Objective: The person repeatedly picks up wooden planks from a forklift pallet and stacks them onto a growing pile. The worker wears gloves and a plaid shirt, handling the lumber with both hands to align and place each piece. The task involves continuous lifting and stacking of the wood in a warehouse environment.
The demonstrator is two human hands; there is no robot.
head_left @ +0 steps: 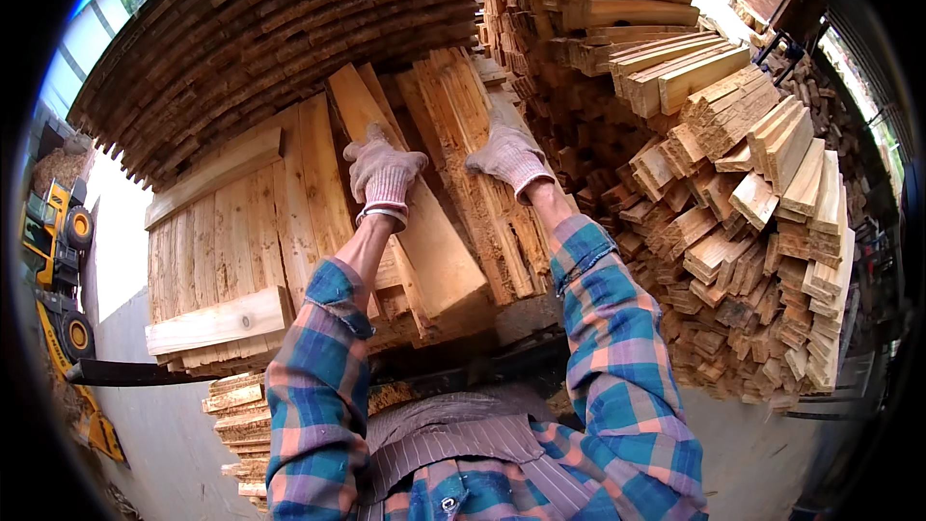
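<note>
My left hand [384, 172], in a pale work glove, grips a light, smooth-faced wooden board [434, 256] that lies slantwise on the stack before me. Its thumb sticks out to the right, with the fingers bent over the wood. My right hand [509, 156], gloved too, closes over a rough, bark-streaked board [492, 222] a little further right. The thumb points left, while the fingertips are partly hidden at the far side. Between the two boards runs a dark gap. Flat boards [227, 227] lie side by side on the left of the stack.
Behind rises a tall wall of stacked boards [289, 29]. A big, uneven pile of cut lumber [743, 222] stands close on my right. More boards [241, 425] are stacked low, near my left side. A yellow wheeled loader [63, 232] is on the ground at the far left.
</note>
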